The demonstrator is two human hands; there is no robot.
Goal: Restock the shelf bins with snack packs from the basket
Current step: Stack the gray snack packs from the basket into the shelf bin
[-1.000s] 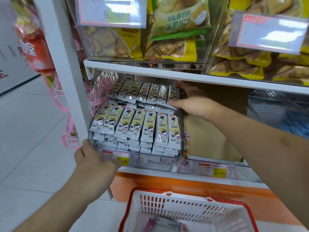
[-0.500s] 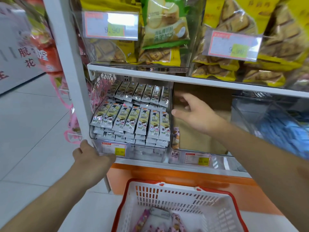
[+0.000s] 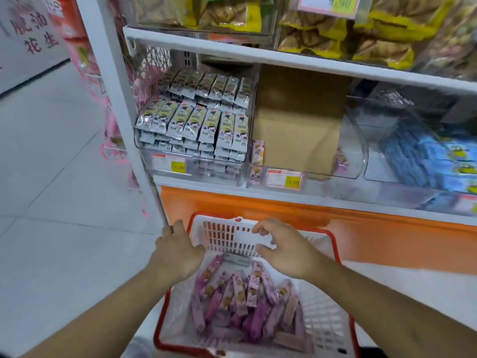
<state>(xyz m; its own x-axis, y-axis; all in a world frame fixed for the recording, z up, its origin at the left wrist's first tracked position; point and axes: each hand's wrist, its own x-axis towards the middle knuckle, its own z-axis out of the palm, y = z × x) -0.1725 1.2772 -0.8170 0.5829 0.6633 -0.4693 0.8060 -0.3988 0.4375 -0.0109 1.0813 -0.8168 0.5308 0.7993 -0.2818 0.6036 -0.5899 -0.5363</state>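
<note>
Both hands — left hand [image 3: 178, 250], right hand [image 3: 282, 250] — seemingly empty over basket [image 3: 333, 329].

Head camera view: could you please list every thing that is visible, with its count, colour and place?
basket: one, white with red rim, on the floor below the shelf
pink snack packs: many, pink and purple, piled in the basket
left bin: one, clear, full of grey-green snack packs in two rows
middle bin: one, clear, holds a cardboard box, brown, and a few pink packs at its front corners
blue packs: several, right bin
yellow bags: several, upper shelf
price tags: yellow and white, on the bin fronts
left hand: over the basket's far left corner, fingers relaxed
right hand: above the basket's far wall, fingers loosely curled, empty
</note>
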